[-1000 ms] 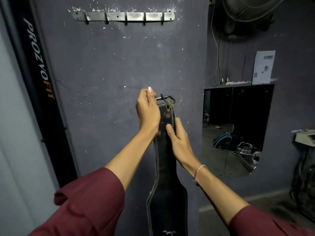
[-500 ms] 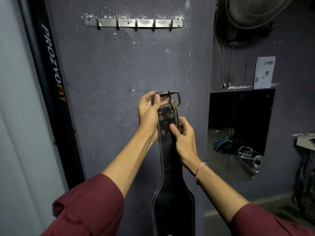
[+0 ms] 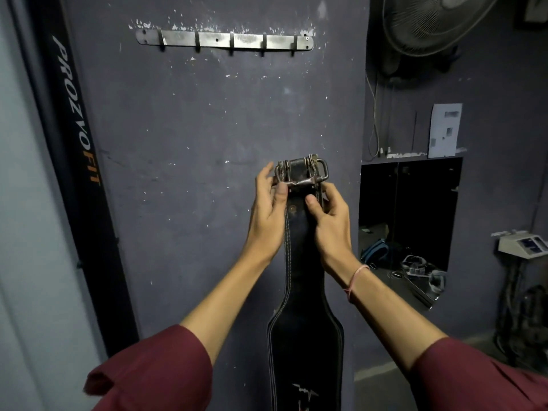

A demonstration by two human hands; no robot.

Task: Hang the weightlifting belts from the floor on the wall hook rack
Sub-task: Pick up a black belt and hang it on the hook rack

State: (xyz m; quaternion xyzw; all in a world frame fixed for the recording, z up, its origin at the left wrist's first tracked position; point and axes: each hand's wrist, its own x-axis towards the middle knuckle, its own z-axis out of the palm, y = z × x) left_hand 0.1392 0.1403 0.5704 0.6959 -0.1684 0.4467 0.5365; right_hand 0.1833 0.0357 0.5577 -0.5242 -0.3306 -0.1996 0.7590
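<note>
The fingers (image 3: 267, 176) of the left hand (image 3: 268, 212) curl round the left edge of the buckle (image 3: 302, 173), with the thumb laid across its metal bar, so the buckle is pinched between them. The right hand (image 3: 332, 223) grips the strap just below. Its thumb presses flat on the leather face and its fingers wrap behind the right edge.

Together they hold the belt (image 3: 302, 277) upright in front of the wall (image 3: 192, 143), buckle end up. It hangs down between the two forearms and its lower end runs out of view. The belt is black leather, scuffed and dull, with two lines of pale stitching along each edge. The strap is narrow at the top and has small round rivets below the buckle. Lower down it flares into a broad padded panel bearing a white mark. The buckle is a tarnished rectangular metal frame, and the strap end is folded over it.

A thin pink thread band (image 3: 357, 277) circles the right wrist, and loose maroon sleeves (image 3: 154, 372) cover both upper forearms.

The hook rack (image 3: 225, 40) sits well above the belt and apart from it. It is a flat strip of bare metal screwed to the wall, with five short dark hooks. The wall is matt grey-purple, flecked with chipped white paint. A black banner (image 3: 77, 129) with printed lettering stands to the left, and a wire-caged fan (image 3: 430, 22) is at the upper right.
</note>
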